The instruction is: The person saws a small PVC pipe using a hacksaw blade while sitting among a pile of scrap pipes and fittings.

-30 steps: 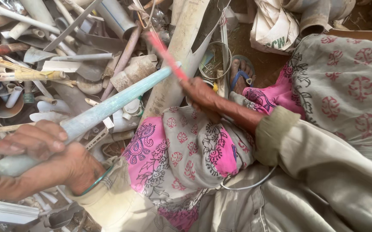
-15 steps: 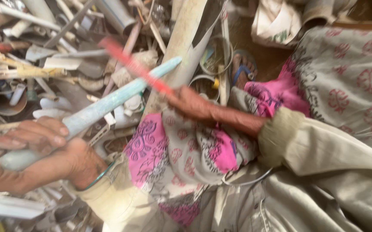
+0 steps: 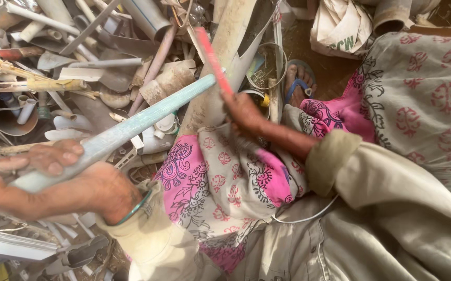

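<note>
Fingers of the left hand (image 3: pixel 53 179) wrap a pale blue pipe (image 3: pixel 132 127) slanting up over the scrap pile (image 3: pixel 79 67). The right hand (image 3: pixel 243 112) grips a red stick (image 3: pixel 210 54), now raised more upright than half a second ago.

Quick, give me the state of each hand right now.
Left hand: closed around the near end of a pale blue-green pipe.
Right hand: closed on a thin red tool, blurred; its kind cannot be told.
</note>
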